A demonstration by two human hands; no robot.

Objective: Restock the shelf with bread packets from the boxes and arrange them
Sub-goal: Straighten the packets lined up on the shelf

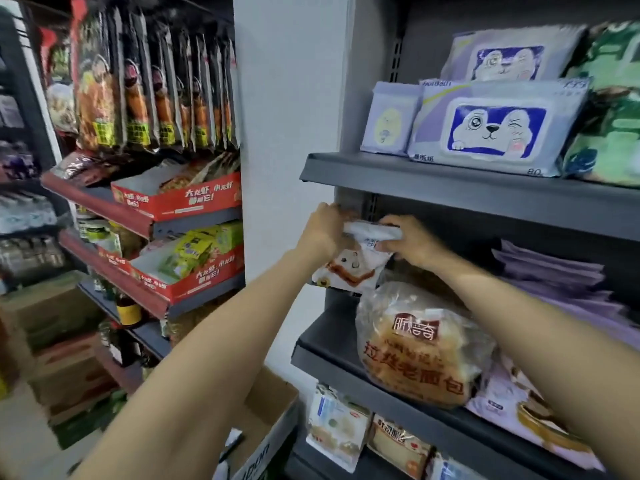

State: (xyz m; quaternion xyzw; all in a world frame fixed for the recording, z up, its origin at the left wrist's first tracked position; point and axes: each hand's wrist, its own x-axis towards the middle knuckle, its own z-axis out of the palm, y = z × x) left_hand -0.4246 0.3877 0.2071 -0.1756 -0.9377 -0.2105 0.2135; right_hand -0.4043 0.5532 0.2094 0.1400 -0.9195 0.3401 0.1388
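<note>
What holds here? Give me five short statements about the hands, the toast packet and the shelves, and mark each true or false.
1. Both hands hold the white toast packet at its top edge. True: the left hand and the right hand each have a grip on it.
2. The packet lies flat in the cardboard box. False: it is held up at the left end of the middle shelf.
3. A large clear-bagged loaf sits on that shelf, below the right hand. True.
4. The top shelf holds bread. False: it holds packs with a cartoon animal.
5. The right hand is empty. False: it grips the packet.
</note>
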